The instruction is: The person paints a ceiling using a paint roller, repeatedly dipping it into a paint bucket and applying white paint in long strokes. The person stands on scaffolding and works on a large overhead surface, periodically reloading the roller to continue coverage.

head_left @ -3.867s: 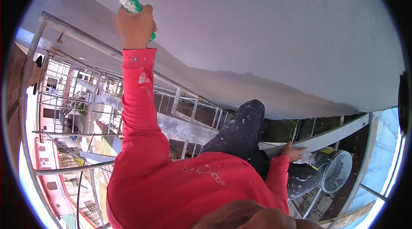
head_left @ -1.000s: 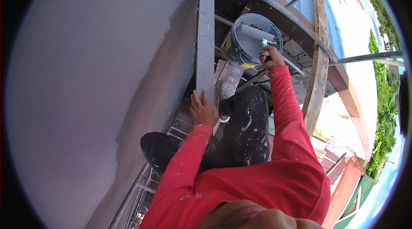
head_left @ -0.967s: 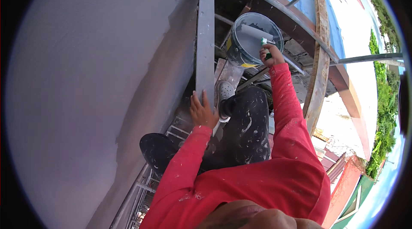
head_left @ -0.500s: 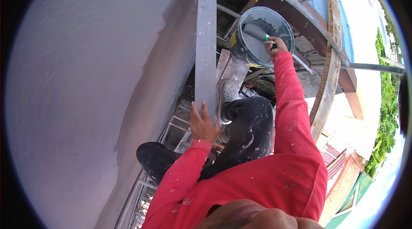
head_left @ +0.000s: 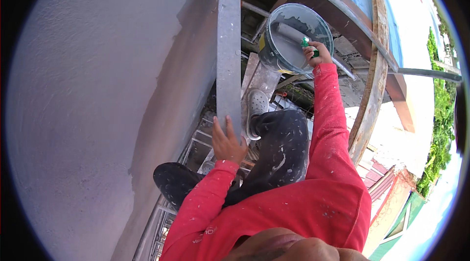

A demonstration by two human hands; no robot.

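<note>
One green-handled roller (head_left: pixel 291 32), gripped in our right hand (head_left: pixel 319 54), reaches into the bucket (head_left: pixel 270 58) beyond it; our left hand (head_left: pixel 229 147) lies open on a gray beam (head_left: pixel 228 60)

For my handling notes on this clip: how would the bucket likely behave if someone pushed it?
The bucket is probably bottom-heavy, as grey paint lies inside it. A push might make that paint slosh, since it looks wet and the bucket is open-topped. Knocked over, it could roll, given its round shape.

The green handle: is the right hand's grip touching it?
Touching. The head view shows the right hand's grip closed around the green handle.
</note>
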